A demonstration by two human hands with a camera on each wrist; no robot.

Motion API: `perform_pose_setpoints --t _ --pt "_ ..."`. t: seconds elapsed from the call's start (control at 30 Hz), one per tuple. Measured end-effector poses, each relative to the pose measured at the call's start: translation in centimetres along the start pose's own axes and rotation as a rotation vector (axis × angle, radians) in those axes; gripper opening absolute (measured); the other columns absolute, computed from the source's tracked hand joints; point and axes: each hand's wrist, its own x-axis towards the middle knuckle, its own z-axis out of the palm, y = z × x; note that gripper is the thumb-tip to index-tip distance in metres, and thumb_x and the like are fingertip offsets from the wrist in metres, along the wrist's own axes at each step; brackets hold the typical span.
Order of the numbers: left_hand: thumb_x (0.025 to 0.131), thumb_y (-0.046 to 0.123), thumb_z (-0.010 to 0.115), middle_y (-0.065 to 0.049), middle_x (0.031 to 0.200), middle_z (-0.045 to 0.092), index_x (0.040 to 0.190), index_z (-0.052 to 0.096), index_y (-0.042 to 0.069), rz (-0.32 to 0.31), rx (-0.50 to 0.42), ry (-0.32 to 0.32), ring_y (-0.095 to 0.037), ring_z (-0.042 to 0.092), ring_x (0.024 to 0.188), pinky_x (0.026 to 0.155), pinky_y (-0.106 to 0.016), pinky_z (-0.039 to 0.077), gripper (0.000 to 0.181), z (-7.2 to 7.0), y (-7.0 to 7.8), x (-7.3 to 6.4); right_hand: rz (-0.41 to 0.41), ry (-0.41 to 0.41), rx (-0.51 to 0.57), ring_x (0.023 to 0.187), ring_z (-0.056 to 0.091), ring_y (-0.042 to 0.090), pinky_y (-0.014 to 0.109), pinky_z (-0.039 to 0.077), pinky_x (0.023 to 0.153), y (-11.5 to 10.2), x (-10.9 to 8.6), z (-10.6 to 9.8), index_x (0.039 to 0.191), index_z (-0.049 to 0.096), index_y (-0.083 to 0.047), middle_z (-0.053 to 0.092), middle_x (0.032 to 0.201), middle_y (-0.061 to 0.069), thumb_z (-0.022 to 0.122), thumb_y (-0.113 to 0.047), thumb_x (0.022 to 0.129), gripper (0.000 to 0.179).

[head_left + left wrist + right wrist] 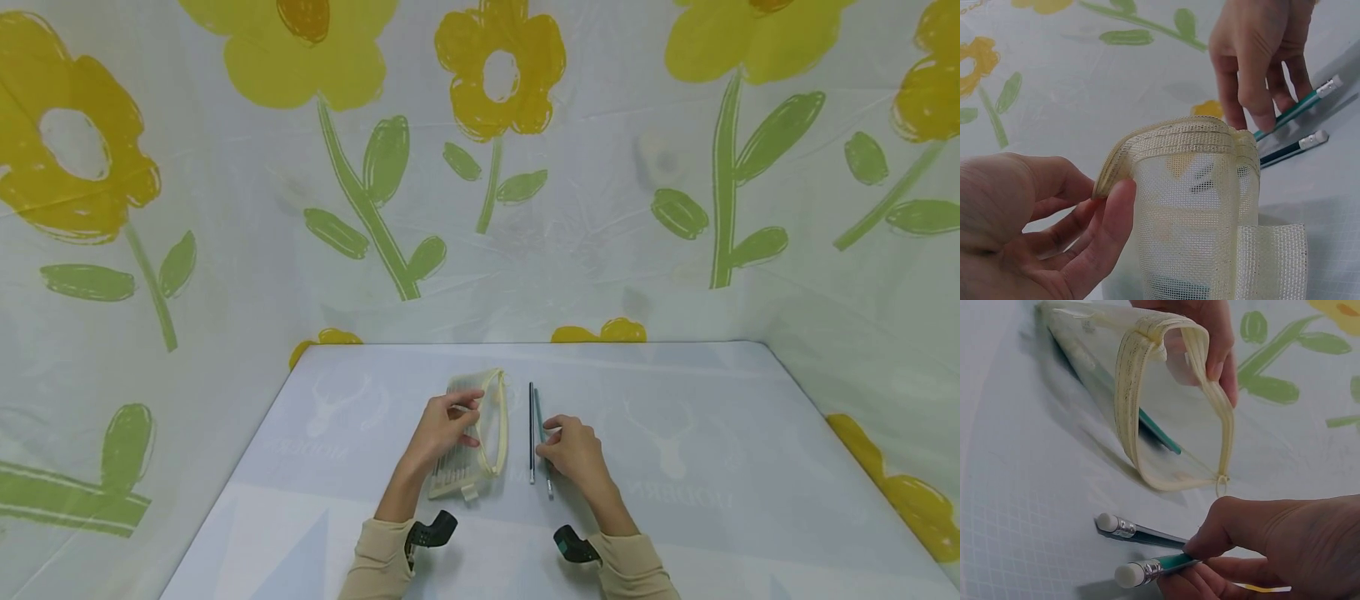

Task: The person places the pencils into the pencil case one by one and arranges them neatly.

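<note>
My left hand (pixel 447 425) pinches the zippered edge of a cream mesh pencil pouch (pixel 456 477) and holds its mouth open. Inside the pouch, a green pencil (pixel 1163 436) shows through the opening in the right wrist view. To the right of the pouch, my right hand (pixel 577 452) pinches a green pencil (pixel 1175 559) between thumb and fingers, near its white eraser end. A dark pencil (pixel 532 421) lies just left of that one, nearly parallel, its eraser end toward me. Both pencils have silver ferrules.
A white table (pixel 720 517) with faint deer prints carries everything. Behind and beside it hang white curtains (pixel 585 250) with yellow flowers. A zipper pull (pixel 1222 485) hangs at the corner of the pouch mouth. Each wrist wears a black camera (pixel 576 545).
</note>
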Motion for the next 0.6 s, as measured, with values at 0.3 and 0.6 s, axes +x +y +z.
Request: perform_pose_setpoints --t 0.3,0.6 --pt "0.095 0.004 0.057 -0.02 0.112 0.057 0.132 0.059 -0.002 0.024 0.006 -0.014 -0.018 0.061 0.088 0.059 -0.033 0.065 0.037 -0.1 -0.1 0.1 0.001 -0.043 0.065 0.054 0.062 0.01 0.022 0.058 0.048 -0.5 -0.1 -0.1 0.116 0.067 0.0 0.068 0.079 0.006 0.075 -0.007 0.079 0.038" --pt "0.095 0.003 0.057 -0.023 0.115 0.056 0.133 0.059 -0.001 0.007 -0.008 -0.012 -0.016 0.063 0.087 0.059 -0.033 0.065 0.038 0.0 -0.2 0.2 -0.047 -0.059 0.112 0.051 0.063 0.01 0.024 0.059 0.047 -1.0 -0.3 -0.1 0.116 0.067 0.0 0.066 0.076 0.005 0.073 -0.006 0.079 0.038"
